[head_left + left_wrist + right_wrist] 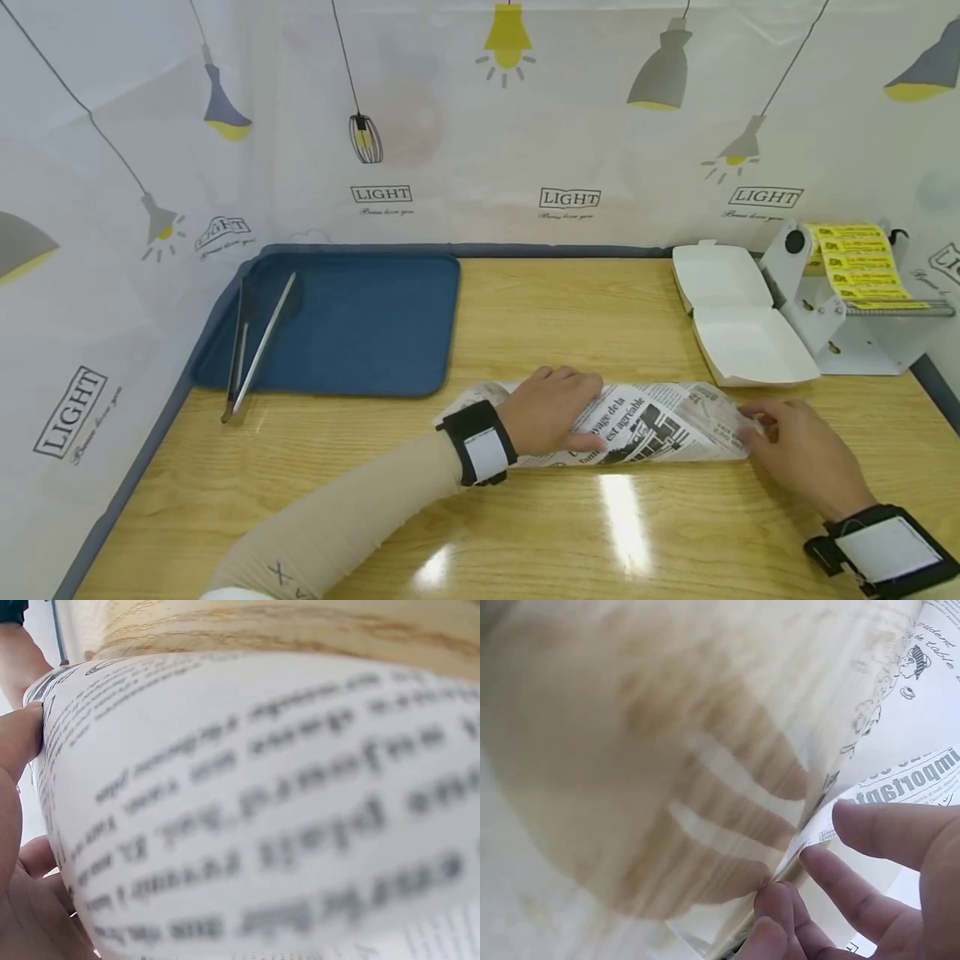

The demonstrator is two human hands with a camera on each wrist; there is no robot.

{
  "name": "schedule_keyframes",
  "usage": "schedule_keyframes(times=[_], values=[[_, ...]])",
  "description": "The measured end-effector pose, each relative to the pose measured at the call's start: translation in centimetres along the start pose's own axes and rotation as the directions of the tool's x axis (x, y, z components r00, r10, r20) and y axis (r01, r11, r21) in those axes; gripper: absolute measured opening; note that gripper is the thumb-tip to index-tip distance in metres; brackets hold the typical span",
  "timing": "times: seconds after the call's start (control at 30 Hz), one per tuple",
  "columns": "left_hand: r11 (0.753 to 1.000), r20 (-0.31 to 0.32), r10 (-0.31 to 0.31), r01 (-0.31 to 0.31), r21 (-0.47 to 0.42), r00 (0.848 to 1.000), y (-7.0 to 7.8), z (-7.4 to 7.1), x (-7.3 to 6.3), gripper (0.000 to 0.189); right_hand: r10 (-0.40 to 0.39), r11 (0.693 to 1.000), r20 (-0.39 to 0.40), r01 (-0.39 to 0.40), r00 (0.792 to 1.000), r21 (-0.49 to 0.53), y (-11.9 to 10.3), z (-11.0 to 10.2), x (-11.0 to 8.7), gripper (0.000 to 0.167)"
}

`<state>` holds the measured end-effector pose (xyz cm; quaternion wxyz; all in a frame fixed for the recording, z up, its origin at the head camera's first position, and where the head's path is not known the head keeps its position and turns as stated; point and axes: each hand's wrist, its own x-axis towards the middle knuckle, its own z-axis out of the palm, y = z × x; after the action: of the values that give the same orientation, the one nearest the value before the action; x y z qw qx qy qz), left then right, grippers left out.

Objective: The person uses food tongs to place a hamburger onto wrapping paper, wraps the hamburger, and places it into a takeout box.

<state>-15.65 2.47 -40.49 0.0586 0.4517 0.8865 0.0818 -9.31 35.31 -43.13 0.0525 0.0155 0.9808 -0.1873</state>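
Observation:
Newspaper-print wrapping paper [667, 425], rolled or folded into a long bundle, lies across the middle right of the wooden table. Anything inside it is hidden. Over its left part my left hand [551, 412] holds the bundle, thumb on the near side and fingers across the top. The left wrist view has the printed paper [262, 802] filling most of it, with the thumb and fingers at its left edge. At the bundle's right end my right hand [806, 450] pinches the paper's edge. Close up, thumb and fingertips of the right hand [885, 892] meet at a fold.
A blue tray [375, 333] stands at the back left, with metal tongs [262, 346] lying over its left side. At the back right are an open white clamshell box [753, 346] and a label dispenser [862, 333] with a yellow roll. A printed sheet [480, 150] covers the walls.

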Motion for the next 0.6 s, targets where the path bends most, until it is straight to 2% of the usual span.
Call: schedule_keyframes(times=[0.13, 0.3, 0.47, 0.6], values=[[1.0, 0.004, -0.004, 0.004, 0.001, 1.0, 0.04, -0.03, -0.01, 0.05, 0.032, 0.999, 0.028, -0.031, 0.999, -0.01, -0.16, -0.16, 0.07, 0.047], [1.0, 0.005, -0.005, 0.005, -0.003, 1.0, 0.08, -0.04, 0.01, 0.05, 0.053, 0.993, 0.036, -0.049, 0.998, -0.103, 0.15, -0.52, -0.25, 0.059], [1.0, 0.008, -0.009, 0.009, -0.011, 1.0, 0.1, -0.14, -0.04, 0.05, 0.01, 0.984, 0.035, -0.004, 0.999, -0.179, 0.07, -0.16, -0.63, 0.047], [1.0, 0.008, -0.009, 0.009, -0.011, 1.0, 0.14, -0.23, -0.08, 0.049, 0.026, 0.986, 0.033, -0.021, 0.999, -0.164, 0.0, -0.12, -0.52, 0.043]])
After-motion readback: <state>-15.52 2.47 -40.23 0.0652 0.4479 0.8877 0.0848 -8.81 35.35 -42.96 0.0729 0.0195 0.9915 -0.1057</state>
